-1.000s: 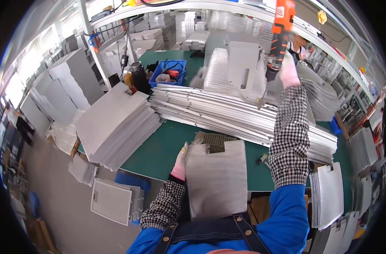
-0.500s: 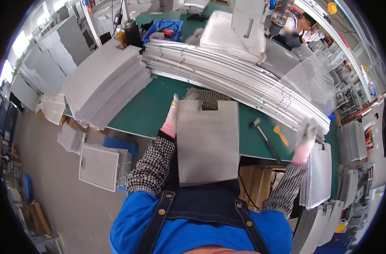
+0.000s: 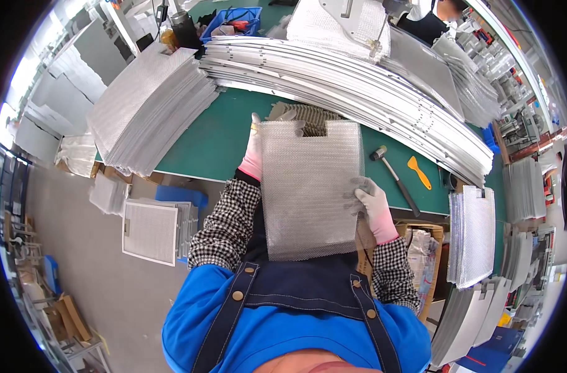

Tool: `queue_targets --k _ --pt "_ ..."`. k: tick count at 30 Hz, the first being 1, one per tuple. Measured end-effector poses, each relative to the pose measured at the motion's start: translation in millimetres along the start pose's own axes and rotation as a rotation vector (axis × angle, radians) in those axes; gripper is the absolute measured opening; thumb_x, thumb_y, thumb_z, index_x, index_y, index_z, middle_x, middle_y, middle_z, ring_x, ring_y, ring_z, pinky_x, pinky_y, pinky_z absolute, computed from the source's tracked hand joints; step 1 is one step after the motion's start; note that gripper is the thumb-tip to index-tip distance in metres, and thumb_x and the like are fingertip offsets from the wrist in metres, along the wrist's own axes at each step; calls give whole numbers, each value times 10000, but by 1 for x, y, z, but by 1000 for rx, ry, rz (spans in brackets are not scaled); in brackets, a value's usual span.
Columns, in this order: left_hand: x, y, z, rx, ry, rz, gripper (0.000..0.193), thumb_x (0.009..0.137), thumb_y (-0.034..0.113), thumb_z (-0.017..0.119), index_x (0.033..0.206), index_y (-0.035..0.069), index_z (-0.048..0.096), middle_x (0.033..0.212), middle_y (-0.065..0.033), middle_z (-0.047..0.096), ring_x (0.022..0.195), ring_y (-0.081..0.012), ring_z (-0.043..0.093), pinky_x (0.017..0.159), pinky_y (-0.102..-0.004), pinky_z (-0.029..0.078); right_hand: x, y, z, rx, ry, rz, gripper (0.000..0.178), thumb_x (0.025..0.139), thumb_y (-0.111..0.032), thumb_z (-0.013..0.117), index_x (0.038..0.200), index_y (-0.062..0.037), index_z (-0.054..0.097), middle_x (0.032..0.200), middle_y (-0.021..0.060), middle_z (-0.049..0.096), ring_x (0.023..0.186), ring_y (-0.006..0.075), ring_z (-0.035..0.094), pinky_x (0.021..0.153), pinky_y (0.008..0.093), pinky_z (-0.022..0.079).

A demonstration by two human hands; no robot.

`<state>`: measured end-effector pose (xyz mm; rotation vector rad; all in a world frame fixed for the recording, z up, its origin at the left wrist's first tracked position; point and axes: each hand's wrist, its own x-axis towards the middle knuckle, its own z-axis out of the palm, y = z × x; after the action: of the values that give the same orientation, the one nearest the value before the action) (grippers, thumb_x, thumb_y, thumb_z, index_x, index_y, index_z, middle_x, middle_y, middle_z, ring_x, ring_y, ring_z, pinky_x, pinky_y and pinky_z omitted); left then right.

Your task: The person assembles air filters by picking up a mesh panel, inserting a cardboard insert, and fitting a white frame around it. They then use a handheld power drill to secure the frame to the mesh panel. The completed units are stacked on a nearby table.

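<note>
Upright in front of my apron is a grey metal mesh sheet (image 3: 308,193) with a rectangular notch in its top edge. My left hand (image 3: 253,149), in a white and pink glove, grips its upper left side; some fingers show behind the top edge and in the notch. My right hand (image 3: 373,204), gloved alike, is closed on the sheet's right edge, fingertips lying over the mesh. A sheer second edge shows along that side. Behind the sheet, a pile of ridged grey-brown pieces (image 3: 305,112) lies on the green table (image 3: 240,102), partly hidden.
Long white metal strips (image 3: 352,78) lie stacked across the table. A tall mesh stack (image 3: 146,105) stands left, another mesh stack (image 3: 472,236) right. A hammer (image 3: 395,180) and a yellow scraper (image 3: 419,173) lie on the right. Beneath is a cardboard box (image 3: 436,239).
My right hand has come leftward from beside the right mesh stack to the sheet's right edge. My left hand keeps its hold. The whole view has shifted a little.
</note>
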<state>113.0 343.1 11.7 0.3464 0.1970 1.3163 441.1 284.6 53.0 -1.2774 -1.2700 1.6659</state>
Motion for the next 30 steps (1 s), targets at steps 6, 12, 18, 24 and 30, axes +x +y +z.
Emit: queue_targets --k 6,12,18,24,30 --pt "-2 -1 0 46 -69 18 1028 886 788 483 1516 -15 359 1363 -253 562 1168 -324 607 1001 -477 529 1 14 -11 6 42 -3 325 970 -14 522 1286 56 547 1039 128 698 804 200 720 635 287 593" --pt "-12 -4 22 148 143 28 858 945 655 543 1490 5 416 1372 -239 564 1205 -336 591 1051 -486 491 -3 1 -7 -134 -9 146 341 955 -25 544 1289 43 568 1077 152 679 948 213 690 791 298 567" --pt "-7 -4 8 142 8 56 713 1002 586 494 1459 40 459 1251 -161 610 1092 -274 591 964 -442 510 62 -125 -145 -1407 233 -318 315 951 -287 629 1115 -27 698 964 177 719 797 312 686 773 418 558" --pt "1 -10 24 228 19 61 780 960 634 541 1458 44 436 1202 -156 600 1030 -260 579 914 -436 527 169 -247 -298 -1037 1003 -370 667 915 -451 646 1376 19 535 1294 257 634 1238 395 594 1055 449 457" --pt "-9 -6 19 234 97 76 789 927 669 569 1406 45 500 1187 -181 584 1044 -292 568 913 -450 521 214 -245 -255 -1313 809 187 648 883 -560 666 1341 -104 613 1351 149 639 1249 314 615 1053 468 455"
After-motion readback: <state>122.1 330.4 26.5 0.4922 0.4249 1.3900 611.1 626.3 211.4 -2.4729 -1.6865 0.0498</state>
